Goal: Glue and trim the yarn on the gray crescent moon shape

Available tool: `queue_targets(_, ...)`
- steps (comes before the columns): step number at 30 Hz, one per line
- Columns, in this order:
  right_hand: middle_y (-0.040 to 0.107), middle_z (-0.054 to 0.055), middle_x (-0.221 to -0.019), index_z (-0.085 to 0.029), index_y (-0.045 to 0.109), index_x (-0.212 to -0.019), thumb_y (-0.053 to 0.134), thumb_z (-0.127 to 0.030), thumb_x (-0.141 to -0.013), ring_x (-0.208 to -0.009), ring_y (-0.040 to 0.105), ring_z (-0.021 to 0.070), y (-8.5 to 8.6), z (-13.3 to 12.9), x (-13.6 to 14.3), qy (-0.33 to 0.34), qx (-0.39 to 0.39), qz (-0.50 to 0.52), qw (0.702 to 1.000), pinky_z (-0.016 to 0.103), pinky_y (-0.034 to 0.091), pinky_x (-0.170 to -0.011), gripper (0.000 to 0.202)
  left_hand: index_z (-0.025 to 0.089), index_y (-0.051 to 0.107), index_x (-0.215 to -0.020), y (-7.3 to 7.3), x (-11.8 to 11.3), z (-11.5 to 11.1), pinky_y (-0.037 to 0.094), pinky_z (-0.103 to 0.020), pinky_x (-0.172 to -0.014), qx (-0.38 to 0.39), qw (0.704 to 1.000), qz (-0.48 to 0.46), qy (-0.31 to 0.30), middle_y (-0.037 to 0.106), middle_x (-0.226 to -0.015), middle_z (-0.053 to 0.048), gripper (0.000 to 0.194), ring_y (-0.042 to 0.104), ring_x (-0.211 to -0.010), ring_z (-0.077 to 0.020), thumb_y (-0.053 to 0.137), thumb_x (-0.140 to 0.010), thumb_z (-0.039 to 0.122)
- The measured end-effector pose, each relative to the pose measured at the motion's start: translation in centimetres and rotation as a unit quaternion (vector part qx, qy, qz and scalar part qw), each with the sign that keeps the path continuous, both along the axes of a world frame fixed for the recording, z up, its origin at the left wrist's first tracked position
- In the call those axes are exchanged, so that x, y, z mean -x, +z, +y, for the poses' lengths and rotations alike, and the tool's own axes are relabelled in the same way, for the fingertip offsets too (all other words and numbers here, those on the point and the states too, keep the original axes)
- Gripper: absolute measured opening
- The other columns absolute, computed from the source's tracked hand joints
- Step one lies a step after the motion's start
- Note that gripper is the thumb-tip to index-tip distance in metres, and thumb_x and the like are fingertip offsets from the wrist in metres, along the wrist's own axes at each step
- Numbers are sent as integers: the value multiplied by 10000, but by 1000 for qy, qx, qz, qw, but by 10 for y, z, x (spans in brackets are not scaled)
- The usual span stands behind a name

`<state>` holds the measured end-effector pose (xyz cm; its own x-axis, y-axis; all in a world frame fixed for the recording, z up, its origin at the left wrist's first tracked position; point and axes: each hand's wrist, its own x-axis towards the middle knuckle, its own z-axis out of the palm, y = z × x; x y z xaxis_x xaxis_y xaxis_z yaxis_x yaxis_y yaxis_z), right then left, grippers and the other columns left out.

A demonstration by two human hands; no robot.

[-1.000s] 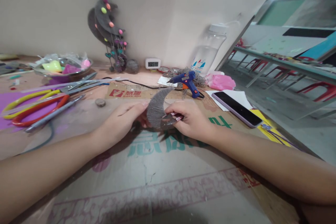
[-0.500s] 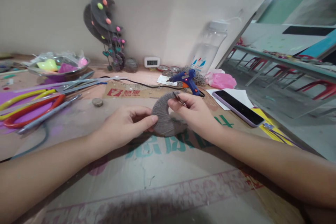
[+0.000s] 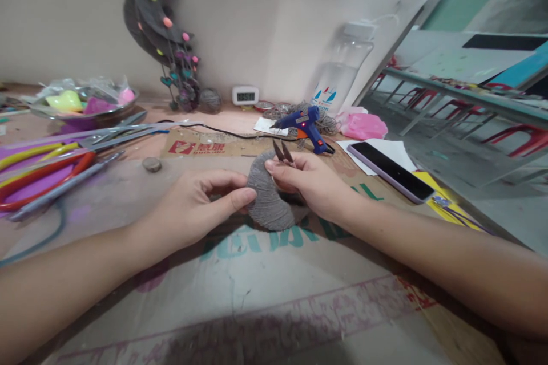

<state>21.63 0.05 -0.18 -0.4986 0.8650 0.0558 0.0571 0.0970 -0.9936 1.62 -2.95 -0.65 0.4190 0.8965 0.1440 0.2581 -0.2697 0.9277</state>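
A grey yarn-wrapped crescent [image 3: 269, 199] is held up over the cardboard-covered table. My left hand [image 3: 209, 197] pinches its left edge between thumb and fingers. On the other side, my right hand [image 3: 310, 179] has its thumb on the crescent's upper part. Small dark pointed blades [image 3: 283, 151], apart at the tips, stick up from the fingers of that same hand; their handles are hidden in the palm. Just behind the hands lies a blue glue gun [image 3: 306, 121] with a red light.
Yellow- and red-handled scissors [image 3: 47, 177] lie at the left, below a metal bowl [image 3: 81, 114]. A phone [image 3: 389, 172] rests at the right. Against the wall stand a bottle [image 3: 340, 71], a small clock [image 3: 245, 95] and a decorated grey moon [image 3: 149, 17].
The blades in my right hand now point further up and show two separate tips. The crescent has tilted, with its face turned more toward me. The view has shifted slightly.
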Motion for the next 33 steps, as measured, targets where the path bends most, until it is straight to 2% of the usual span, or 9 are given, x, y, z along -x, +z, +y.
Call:
queue_targets(8,282,-93,-525,-183,468,-665,654,-478,-775,-458,207,50,-3,3,-2,6,25,8,1000,216,158,-425,366,199,676,-900,-1,-2,1,528,-223,-714,42,999,-31,-13,719,-859,-6,144,662,-792,-143,637,-843,325)
queue_targets(12,340,-80,-567,-170,516,-709,661,-482,-762,-481,244,48,3,1,1,-7,-29,7,1000,205,202,-445,348,256,539,-1161,-5,-4,2,535,-209,-635,32,994,-104,1,697,-841,23,404,660,-738,-128,703,-792,262)
queue_targets(16,333,-73,-572,-172,481,-671,587,-484,-828,-497,279,56,6,0,0,6,-79,-57,995,210,258,-477,365,247,648,-1092,-4,-4,-2,521,-188,-625,13,999,-33,-7,705,-821,17,287,650,-705,-107,686,-808,260)
queue_targets(18,399,-54,-617,-172,495,-731,565,-454,-853,-537,353,71,7,-1,-4,-30,-140,-107,984,215,305,-507,315,257,675,-1098,-1,-3,-4,526,-193,-645,7,1000,-5,14,715,-804,21,286,654,-709,-109,684,-813,275)
queue_targets(20,499,-21,-723,-173,518,-883,571,-415,-859,-627,447,98,7,-2,-11,-85,-246,-153,953,229,365,-567,249,270,681,-1122,1,-3,-6,533,-198,-653,-2,999,4,53,725,-816,23,313,660,-718,-115,690,-809,286)
queue_targets(22,561,17,-843,-177,509,-1031,552,-385,-882,-726,504,127,8,-4,-17,-118,-372,-195,900,254,404,-635,259,287,681,-1139,2,-3,-7,537,-199,-645,-13,996,9,85,731,-831,25,331,664,-723,-120,693,-808,299)
queue_targets(25,604,58,-940,-171,517,-1122,459,-326,-945,-784,543,148,9,-9,-24,-110,-505,-248,820,281,427,-689,242,316,667,-1175,0,-2,-7,542,-206,-638,-32,994,9,104,733,-852,27,372,668,-737,-129,697,-804,330)
queue_targets(29,629,85,-959,-143,529,-1181,405,-342,-974,-821,569,178,13,-15,-22,-53,-580,-289,760,308,440,-720,313,336,625,-1243,-4,0,-5,553,-225,-633,-59,993,7,106,734,-842,26,448,669,-718,-137,697,-800,346)
queue_targets(33,642,83,-899,-124,545,-1173,407,-361,-974,-780,576,186,14,-17,-20,-62,-595,-309,739,314,444,-698,339,332,624,-1249,-6,0,-6,566,-248,-667,-58,992,6,109,741,-849,19,456,680,-738,-152,694,-800,361)
